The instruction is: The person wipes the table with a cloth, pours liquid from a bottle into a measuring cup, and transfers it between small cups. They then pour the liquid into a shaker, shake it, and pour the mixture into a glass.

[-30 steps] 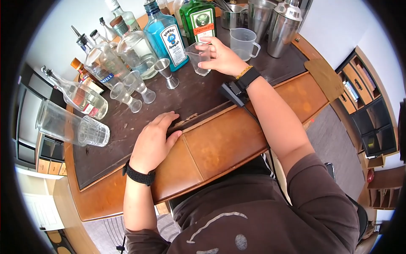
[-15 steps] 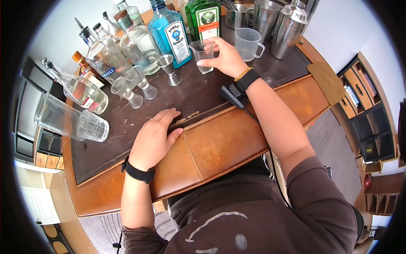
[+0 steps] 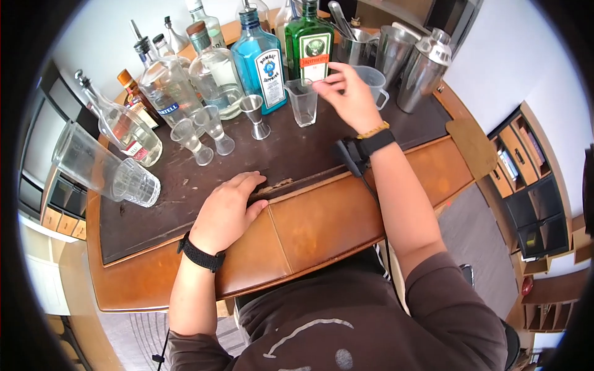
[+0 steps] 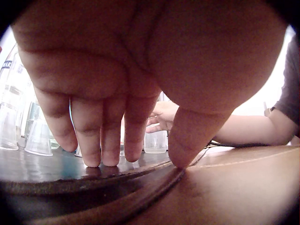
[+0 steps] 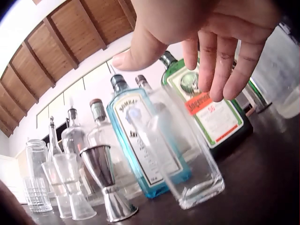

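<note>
A clear, square-based glass (image 3: 303,106) stands upright on the dark tabletop in the head view. My right hand (image 3: 351,102) hovers just right of its rim, thumb and fingers spread apart with nothing between them. In the right wrist view, the same glass (image 5: 190,159) sits below the hand, in front of the blue gin bottle (image 5: 140,145) and the green Jägermeister bottle (image 5: 213,112). My left hand (image 3: 226,210) rests at the padded front edge. Its fingertips touch the surface in the left wrist view, and it holds nothing.
Left of the glass stand a steel jigger (image 3: 254,116) and two small hourglass-shaped clear measures (image 3: 215,130). A plastic measuring jug (image 3: 371,83) is partly behind my right hand, near a steel shaker (image 3: 424,74). Several bottles line the back; a cut-glass tumbler (image 3: 137,182) is at left.
My right hand has let go of the glass and drawn slightly away to its right. The glass now stands by itself. My left hand has stayed at the edge; the head view has shifted a little.
</note>
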Motion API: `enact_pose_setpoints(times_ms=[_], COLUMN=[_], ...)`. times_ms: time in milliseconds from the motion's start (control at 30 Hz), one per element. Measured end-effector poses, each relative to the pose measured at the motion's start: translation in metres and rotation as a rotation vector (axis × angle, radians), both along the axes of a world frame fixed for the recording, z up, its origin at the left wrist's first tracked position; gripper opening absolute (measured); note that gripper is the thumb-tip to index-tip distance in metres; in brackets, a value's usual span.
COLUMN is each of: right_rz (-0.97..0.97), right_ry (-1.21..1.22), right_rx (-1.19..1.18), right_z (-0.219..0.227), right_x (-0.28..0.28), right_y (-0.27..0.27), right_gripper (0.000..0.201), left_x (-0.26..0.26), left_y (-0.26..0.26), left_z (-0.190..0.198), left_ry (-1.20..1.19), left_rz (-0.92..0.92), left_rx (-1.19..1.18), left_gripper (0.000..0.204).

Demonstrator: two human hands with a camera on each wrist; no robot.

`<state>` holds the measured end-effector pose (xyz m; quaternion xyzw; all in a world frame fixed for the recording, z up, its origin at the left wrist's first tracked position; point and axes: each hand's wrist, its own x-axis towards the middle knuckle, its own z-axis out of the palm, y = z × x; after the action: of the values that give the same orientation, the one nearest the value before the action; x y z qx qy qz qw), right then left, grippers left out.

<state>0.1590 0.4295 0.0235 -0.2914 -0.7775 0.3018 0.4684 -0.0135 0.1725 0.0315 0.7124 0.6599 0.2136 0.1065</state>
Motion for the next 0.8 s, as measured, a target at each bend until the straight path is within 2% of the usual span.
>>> enact_pose_setpoints(times_ms=[33,100,167,233,300,400,433,500,567,633,667,800], right_rz=[-0.001,-0.030,-0.073,-0.309,-0.411,-0.467,-0.465,-0.520,-0.463,-0.268,-0.251,-0.316], right_ry=[0.024,0.131,0.332,0.261,0.206,-0.025,-0.029,-0.197,-0.216,-0.294,-0.268,-0.267], right_rx=[0.053,-0.160,-0.117,0.048,0.082,-0.104,-0.100,-0.172,-0.218,-0.331,-0.344,-0.397], right_z=[0.006,0.016,0.015,0.014,0.012,0.001,-0.001,0.003,0.004,-0.008,-0.010,-0.020], right_x=[0.009,0.021,0.030,0.044,0.061,0.088,0.092,0.096,0.100,0.106,0.103,0.097], right_y=[0.000,0.006,0.020,0.030,0.037,0.052,0.051,0.036,0.031,0.039,0.040,0.049], right_gripper=[0.047,0.039,0.035,0.027,0.024,0.027,0.027,0.030,0.029,0.023,0.016,0.010], left_x=[0.000,-0.001,-0.002,-0.002,-0.003,-0.003,-0.003,-0.003,-0.002,-0.002,-0.002,-0.003], left_y=[0.000,-0.001,-0.001,-0.002,-0.002,-0.002,-0.002,-0.002,-0.002,-0.002,-0.002,-0.002], left_z=[0.000,-0.001,-0.001,-0.002,-0.002,-0.001,0.000,-0.001,-0.002,-0.001,-0.002,-0.003], left_ry=[-0.007,-0.011,-0.011,-0.001,0.001,-0.007,-0.013,-0.008,-0.004,-0.010,-0.011,-0.007], left_rz=[0.000,0.004,0.008,-0.010,-0.006,-0.007,-0.009,-0.008,-0.009,-0.005,-0.006,-0.009], left_rx=[-0.007,0.007,0.019,0.021,0.028,0.024,0.015,0.023,0.029,0.016,0.015,0.020], left_gripper=[0.037,0.038,0.038,0.038,0.038,0.038,0.038,0.038,0.038,0.038,0.038,0.038])
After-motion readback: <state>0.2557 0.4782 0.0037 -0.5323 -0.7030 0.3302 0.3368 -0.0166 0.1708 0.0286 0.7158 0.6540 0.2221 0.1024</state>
